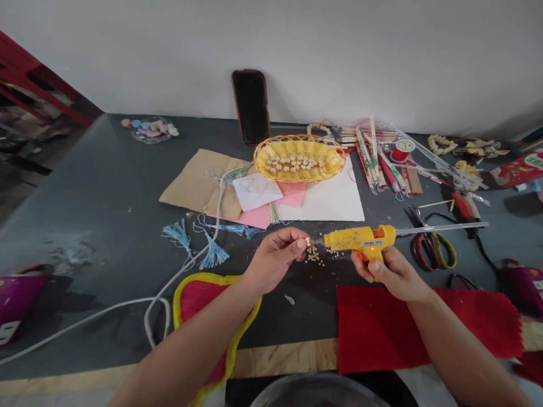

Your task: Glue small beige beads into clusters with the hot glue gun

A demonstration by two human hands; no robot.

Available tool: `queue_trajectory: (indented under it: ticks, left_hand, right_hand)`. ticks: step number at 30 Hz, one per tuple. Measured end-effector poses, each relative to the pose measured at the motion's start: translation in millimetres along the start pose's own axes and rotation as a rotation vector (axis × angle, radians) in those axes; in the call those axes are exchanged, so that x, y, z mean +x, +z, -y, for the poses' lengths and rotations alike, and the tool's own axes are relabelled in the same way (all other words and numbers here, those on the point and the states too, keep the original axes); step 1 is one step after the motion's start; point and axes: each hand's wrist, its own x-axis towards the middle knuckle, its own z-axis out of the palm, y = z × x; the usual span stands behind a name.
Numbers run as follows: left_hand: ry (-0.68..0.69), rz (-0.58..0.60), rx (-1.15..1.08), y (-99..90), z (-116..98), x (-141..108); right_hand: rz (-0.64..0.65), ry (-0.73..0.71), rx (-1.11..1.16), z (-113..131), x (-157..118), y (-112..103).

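Observation:
My right hand [388, 270] is wrapped round the grip of a yellow hot glue gun [356, 239], which has a long clear glue stick [441, 227] sticking out of its back. Its nozzle points left, toward my left hand [282, 253]. Between thumb and fingertips, my left hand pinches a small pale bead-like piece [307, 241] right at the nozzle tip. Whether nozzle and piece touch I cannot tell. Below the nozzle, several tiny beige beads [314, 257] lie loose on the dark table. Behind stands a yellow woven basket [300, 141] with small pale bead clusters [292, 164] in it.
Scissors [432, 243] and a red thread spool [402, 151] lie to the right. Red felt [382, 328] is under my right forearm. Blue tassels [214, 252], a white cable [218, 209] and papers [199, 183] spread on the left. A phone [251, 107] leans on the wall.

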Motion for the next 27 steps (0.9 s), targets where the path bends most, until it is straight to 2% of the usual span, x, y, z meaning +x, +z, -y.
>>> queue_trajectory:
  ticks: [27]
  left_hand:
    - [0.009,-0.03,-0.001,1.7,-1.2,0.5]
  right_hand:
    - [0.011,0.021,0.043,-4.5,-2.5,-0.3]
